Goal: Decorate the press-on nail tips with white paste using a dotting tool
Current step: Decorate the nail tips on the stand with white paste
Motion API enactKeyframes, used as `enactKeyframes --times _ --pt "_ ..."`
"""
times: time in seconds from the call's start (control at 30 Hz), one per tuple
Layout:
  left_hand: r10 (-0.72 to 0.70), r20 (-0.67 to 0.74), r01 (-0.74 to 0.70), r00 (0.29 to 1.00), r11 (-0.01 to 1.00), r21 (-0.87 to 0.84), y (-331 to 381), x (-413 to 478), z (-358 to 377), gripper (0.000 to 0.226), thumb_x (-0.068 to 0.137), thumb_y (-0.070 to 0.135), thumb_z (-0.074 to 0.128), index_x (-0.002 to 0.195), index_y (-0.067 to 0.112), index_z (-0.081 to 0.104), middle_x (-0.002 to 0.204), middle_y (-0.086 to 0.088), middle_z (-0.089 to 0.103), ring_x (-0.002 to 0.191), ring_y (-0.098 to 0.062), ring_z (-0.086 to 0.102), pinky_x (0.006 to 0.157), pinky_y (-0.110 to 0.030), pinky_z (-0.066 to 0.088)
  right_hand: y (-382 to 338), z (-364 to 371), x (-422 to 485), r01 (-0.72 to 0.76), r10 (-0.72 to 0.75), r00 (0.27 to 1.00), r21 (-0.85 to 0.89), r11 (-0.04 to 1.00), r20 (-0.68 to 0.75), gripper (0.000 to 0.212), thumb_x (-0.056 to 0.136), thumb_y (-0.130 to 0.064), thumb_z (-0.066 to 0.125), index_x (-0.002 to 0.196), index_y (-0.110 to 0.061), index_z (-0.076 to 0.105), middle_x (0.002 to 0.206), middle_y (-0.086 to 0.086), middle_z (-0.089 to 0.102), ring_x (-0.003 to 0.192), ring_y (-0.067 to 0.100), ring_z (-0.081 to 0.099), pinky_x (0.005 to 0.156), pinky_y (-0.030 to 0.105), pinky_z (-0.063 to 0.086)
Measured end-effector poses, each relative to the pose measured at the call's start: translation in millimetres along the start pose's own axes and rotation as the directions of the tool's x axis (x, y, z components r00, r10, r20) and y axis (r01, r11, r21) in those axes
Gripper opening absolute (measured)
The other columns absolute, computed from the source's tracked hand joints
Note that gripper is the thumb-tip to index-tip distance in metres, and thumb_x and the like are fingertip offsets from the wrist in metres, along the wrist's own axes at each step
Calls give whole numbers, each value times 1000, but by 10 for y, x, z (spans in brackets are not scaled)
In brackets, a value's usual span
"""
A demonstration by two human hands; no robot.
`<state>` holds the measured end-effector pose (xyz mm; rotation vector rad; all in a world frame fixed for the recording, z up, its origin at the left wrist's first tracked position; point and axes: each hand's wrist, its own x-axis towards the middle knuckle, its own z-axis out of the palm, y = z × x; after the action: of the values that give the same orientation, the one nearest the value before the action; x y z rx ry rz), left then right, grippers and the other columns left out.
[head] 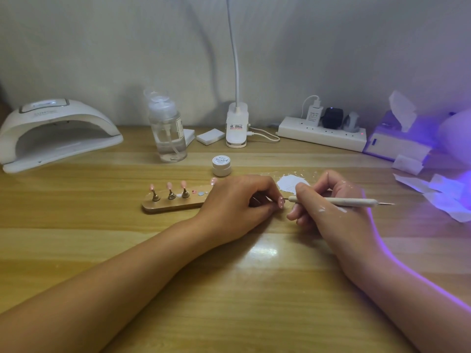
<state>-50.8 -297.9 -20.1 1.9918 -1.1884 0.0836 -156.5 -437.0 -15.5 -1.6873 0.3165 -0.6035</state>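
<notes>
From my remote seat I see the wooden table [229,289] first, both forearms resting on it. The left hand [237,200] is curled tight and the right hand [328,202] is closed in a pen hold. The wooden stand [173,205] lies left of them. The dotting tool [341,201] sits in the right fingers. White paste [289,183] is smeared just behind the hands. The left fingertips pinch a pink nail tip [281,201], with the tool's point at it; I cannot tell if they touch.
</notes>
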Motion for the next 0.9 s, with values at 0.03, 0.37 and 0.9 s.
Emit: enactKeyframes --times 0.03,0.37,0.9 --pt "0 -1 0 1000 1000 3 -1 -1 1 16 84 10 71 85 26 71 84 17 71 80 1 67 70 -20 52 -1 -2 0 4 -4 1000 -2 1000 -4 25 88 -15 65 69 -14 49 60 8 71 49 10 62 50 24 50" --pt "4 4 -4 1000 1000 10 6 -4 -1 19 84 11 69 84 30 69 88 15 72 81 1 67 71 -22 53 3 7 13 -12 12 1000 -1 1000 -20 17 67 -21 59 60 -18 44 52 9 66 42 10 52 42 17 40" --pt "-1 -5 1 1000 1000 3 8 -7 7 17 85 10 70 84 27 71 87 15 72 80 1 66 70 -19 52 53 12 36 -4 3 1000 -52 999 -18 15 65 -23 57 62 -15 45 50 8 65 42 9 52 40 19 40"
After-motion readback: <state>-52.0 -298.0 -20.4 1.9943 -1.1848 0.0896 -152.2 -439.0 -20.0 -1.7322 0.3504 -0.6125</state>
